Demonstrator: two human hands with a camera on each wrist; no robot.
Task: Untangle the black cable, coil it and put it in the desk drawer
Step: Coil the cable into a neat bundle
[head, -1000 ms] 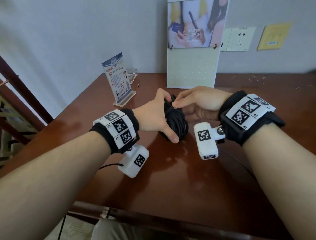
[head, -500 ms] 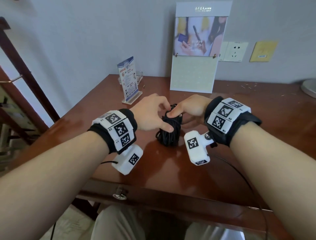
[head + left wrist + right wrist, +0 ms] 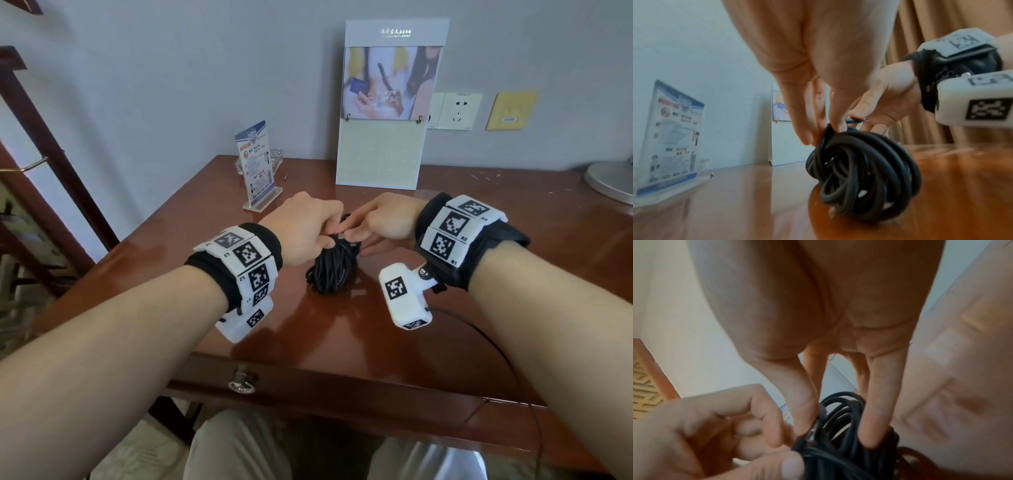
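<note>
The black cable [image 3: 334, 270] sits as a tangled bundle on the brown desk [image 3: 342, 329], its lower end touching the desk top. My left hand [image 3: 310, 228] pinches the top of the cable bundle [image 3: 863, 172] from the left. My right hand [image 3: 380, 219] pinches the cable's plug end [image 3: 856, 121] at the top from the right, with other fingers against the cable [image 3: 840, 439]. The desk drawer's front with a ring pull [image 3: 241, 385] shows shut below the desk's near edge.
A leaflet stand [image 3: 257, 164] and a glass ashtray behind it stand at the back left. A tall calendar board [image 3: 387, 102] leans on the wall. A grey lamp base [image 3: 613, 178] sits at the far right. A thin black wire [image 3: 496, 346] runs off the right wrist camera.
The head view pulled back and down, showing the drawer front. My left thumb left the bundle's side; both hands now pinch at its top, and the bundle rests on the desk.
</note>
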